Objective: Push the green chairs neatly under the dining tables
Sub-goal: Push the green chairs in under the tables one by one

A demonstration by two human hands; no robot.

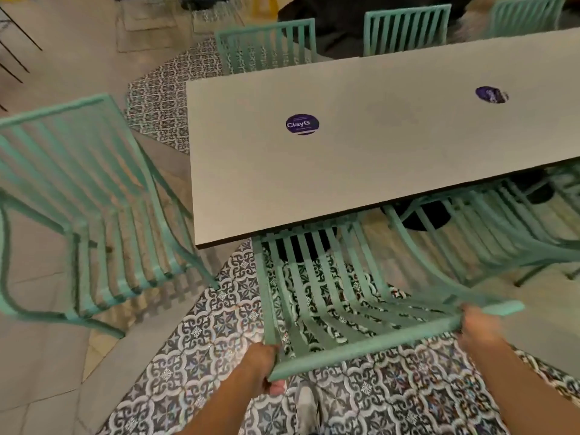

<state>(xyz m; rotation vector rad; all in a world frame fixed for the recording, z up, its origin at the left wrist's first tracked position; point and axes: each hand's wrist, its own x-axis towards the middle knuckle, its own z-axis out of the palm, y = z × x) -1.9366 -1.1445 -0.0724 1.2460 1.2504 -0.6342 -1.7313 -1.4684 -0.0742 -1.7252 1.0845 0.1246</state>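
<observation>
A green slatted chair (329,296) stands in front of me, its seat partly under the near edge of the long grey dining table (361,171). My left hand (262,365) grips the left end of its top back rail and my right hand (480,324) grips the right end. A second green chair (489,233) sits to its right, seat under the table. Another green chair (84,202) stands apart at the left, off the table's short end and angled away. Three more green chairs (266,45) line the table's far side.
Two round purple stickers (302,124) lie on the tabletop. The floor has patterned tiles (213,350) below me and plain beige tiles to the left. Black table bases (423,215) show under the table. Thin black metal legs stand at the far left.
</observation>
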